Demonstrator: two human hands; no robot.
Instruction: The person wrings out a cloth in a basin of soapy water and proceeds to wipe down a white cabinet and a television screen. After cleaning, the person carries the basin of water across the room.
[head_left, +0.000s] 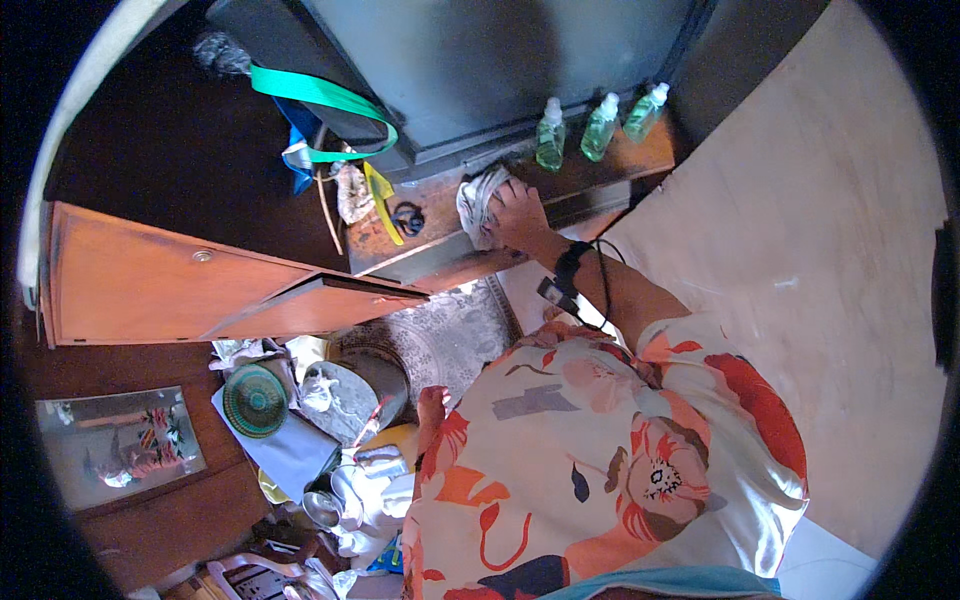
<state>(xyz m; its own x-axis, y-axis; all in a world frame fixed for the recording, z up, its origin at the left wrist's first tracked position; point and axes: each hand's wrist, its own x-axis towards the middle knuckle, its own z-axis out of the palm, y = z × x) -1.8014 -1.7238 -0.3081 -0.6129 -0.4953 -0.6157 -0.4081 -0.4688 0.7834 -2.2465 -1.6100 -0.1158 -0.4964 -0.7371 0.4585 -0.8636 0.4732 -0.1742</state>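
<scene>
My right hand (517, 214) presses a crumpled white cloth (480, 199) onto a narrow wooden ledge (442, 217). A black band with a cable is around that wrist. Three clear bottles of green liquid with white caps stand to the right along the ledge: one bottle (550, 139) nearest the hand, a second bottle (600, 131) and a third bottle (645, 116). Left of the cloth are a coiled dark cord (409, 219) and a yellow strip (384, 202). My left hand (433, 409) hangs beside the floral garment, partly hidden, and its finger position is unclear.
A grey panel in a dark frame (465, 67) rises behind the ledge. A green strap (322, 84) hangs at its left. An orange-brown wooden door (172, 277) juts in from the left. Below it lie a round woven green item (256, 400), metal cups (322, 508) and a patterned mat (450, 330).
</scene>
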